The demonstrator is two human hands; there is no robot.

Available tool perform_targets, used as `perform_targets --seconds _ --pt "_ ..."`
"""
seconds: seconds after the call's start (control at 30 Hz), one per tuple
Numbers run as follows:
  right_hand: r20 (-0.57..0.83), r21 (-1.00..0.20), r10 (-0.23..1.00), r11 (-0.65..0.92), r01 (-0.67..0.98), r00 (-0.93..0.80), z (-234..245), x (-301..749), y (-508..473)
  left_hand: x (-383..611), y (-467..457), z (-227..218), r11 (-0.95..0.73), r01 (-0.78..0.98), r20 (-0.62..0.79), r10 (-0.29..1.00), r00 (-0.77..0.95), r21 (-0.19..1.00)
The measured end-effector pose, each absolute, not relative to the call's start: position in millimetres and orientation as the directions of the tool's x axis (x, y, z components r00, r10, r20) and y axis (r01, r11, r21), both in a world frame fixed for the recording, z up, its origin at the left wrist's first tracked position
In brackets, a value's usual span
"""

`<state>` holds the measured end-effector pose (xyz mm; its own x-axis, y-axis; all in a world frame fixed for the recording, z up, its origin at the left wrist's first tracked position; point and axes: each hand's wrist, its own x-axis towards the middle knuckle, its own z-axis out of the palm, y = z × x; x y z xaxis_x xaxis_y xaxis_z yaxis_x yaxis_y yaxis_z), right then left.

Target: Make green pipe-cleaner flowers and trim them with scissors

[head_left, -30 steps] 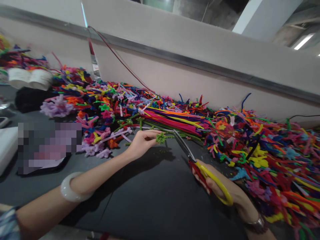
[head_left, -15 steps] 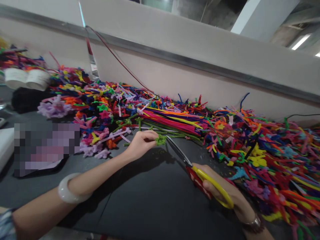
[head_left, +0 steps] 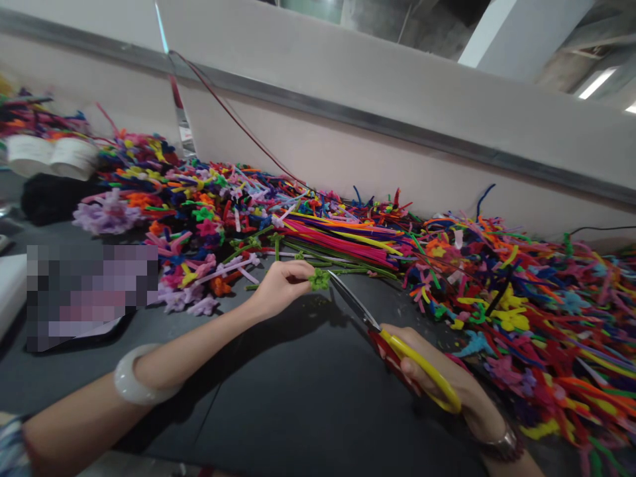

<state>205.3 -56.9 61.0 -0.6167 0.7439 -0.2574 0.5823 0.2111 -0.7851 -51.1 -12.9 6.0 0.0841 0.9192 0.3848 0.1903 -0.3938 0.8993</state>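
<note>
Between thumb and fingers, my left hand (head_left: 282,289) pinches a small green pipe-cleaner flower (head_left: 319,279) above the dark table. My right hand (head_left: 415,358) is wrapped round the handles of a pair of scissors (head_left: 421,363), one handle yellow and one red. The blades point up and left, nearly closed, with their tips at the flower's right edge; I cannot tell whether they touch it. Small green clippings (head_left: 319,301) lie on the table just below the flower. Beyond my left hand rest several green pipe-cleaner stems (head_left: 368,266).
Behind the hands lies a bundle of long pipe cleaners (head_left: 342,240). A mixed heap of coloured pieces (head_left: 517,318) spreads along the right side, another heap (head_left: 193,212) along the left. White cups (head_left: 74,158) and a blurred-out flat object (head_left: 94,298) are at left. A pale partition (head_left: 348,139) stands behind.
The scissors and my right hand have shifted very slightly up and left, their tips nearer the green flower. My left hand holds the flower in nearly the same place.
</note>
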Motion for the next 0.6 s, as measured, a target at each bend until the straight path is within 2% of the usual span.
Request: perform_targets --seconds 0.23,0.4,0.6 --pt "-0.288 -0.805 0.730 0.166 0.569 -0.620 62.4 201.9 -59.1 -50.8 -14.0 8.4 -0.402 0.227 0.391 0.916 0.092 0.887" --pt "-0.312 -0.742 0.751 0.189 0.643 -0.582 66.4 200.8 -57.5 -51.0 -14.2 9.9 -0.392 0.243 0.377 0.920 0.107 0.887" --pt "-0.208 -0.738 0.751 0.300 0.604 -0.627 64.6 203.0 -54.6 -50.4 -13.3 10.3 -0.309 0.129 0.290 0.946 0.144 0.942"
